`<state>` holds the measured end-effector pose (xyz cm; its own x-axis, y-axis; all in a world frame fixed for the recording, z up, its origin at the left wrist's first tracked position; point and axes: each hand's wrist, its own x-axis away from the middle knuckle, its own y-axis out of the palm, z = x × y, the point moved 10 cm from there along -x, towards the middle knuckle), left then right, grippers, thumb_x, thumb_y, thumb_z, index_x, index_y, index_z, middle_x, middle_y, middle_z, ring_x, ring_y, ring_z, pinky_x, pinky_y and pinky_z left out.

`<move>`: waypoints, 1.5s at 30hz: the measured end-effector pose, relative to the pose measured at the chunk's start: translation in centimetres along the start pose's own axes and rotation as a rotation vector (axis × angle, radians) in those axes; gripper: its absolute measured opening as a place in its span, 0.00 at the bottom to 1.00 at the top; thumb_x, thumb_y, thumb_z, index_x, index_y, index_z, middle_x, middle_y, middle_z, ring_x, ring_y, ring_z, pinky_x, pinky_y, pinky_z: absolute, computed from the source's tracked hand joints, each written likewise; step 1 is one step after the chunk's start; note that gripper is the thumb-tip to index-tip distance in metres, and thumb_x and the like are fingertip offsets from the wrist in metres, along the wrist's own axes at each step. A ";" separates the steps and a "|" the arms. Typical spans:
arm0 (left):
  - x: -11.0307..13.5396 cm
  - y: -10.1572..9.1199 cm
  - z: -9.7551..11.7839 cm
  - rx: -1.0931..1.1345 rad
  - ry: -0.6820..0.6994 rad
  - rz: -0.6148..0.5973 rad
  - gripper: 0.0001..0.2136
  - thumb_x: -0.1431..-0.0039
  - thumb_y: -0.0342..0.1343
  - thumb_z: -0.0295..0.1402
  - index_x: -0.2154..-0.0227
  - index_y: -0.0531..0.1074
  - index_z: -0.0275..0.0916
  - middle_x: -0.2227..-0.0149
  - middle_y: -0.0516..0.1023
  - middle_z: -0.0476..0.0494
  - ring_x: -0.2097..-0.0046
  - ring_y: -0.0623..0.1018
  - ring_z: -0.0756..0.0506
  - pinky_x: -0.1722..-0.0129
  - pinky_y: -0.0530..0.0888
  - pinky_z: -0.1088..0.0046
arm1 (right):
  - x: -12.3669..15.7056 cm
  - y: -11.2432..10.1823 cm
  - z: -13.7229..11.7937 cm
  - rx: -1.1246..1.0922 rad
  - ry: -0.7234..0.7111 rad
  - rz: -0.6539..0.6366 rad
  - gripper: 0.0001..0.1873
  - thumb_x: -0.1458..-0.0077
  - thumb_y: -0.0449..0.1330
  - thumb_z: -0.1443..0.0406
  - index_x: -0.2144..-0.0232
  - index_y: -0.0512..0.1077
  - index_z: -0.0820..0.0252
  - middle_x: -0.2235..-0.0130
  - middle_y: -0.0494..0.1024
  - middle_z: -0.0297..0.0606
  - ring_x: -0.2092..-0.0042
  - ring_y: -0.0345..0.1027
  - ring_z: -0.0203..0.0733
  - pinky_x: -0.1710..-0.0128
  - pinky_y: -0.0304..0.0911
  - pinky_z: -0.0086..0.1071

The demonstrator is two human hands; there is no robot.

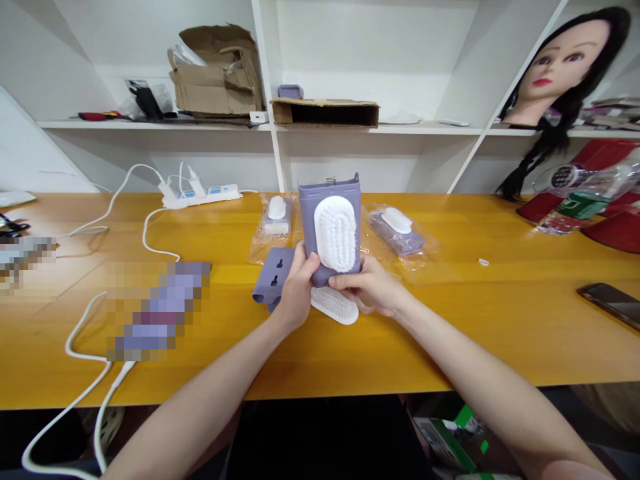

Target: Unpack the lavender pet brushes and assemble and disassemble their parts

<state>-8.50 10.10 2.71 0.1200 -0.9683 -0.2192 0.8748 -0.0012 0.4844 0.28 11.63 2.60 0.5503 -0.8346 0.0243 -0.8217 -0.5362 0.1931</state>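
Note:
Upright over the wooden table [450, 347], I hold a greyish-purple plastic housing [309, 213]. A white oval brush head [336, 233] is on its front, and small metal springs stick up at its top edge. My left hand [299, 290] is closed round the lower left side, thumb on the front. Closed at the lower right corner is my right hand [373, 287], thumb near the bottom edge; its other fingers are partly hidden. Beneath the housing lies a white oval bristled piece [340, 308]. Beside my left hand sits a purple slotted part [275, 275].
Two similar purple items, one left [283, 208] and one right [395, 233], lie on clear plastic bags behind my hands. A power strip [215, 195], a pixelated device [165, 307], cables, a dark phone [613, 305] and a bottle [575, 207] surround them. A mannequin head [560, 67] stands at right.

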 end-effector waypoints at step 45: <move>-0.2 0.9 0.8 0.190 -0.087 -0.084 0.39 0.58 0.48 0.66 0.58 0.74 0.35 0.64 0.80 0.31 0.45 0.71 0.26 0.48 0.71 0.49 | 1.7 2.6 2.1 -0.015 0.123 -0.101 0.19 0.68 0.73 0.64 0.80 0.65 0.60 0.84 0.66 0.26 0.83 0.52 0.27 0.83 0.40 0.27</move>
<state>-8.14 10.07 3.88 0.0025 -0.9806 -0.1960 0.7750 -0.1220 0.6200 -1.27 8.59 1.07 0.6451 -0.7541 0.1232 -0.7592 -0.6143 0.2148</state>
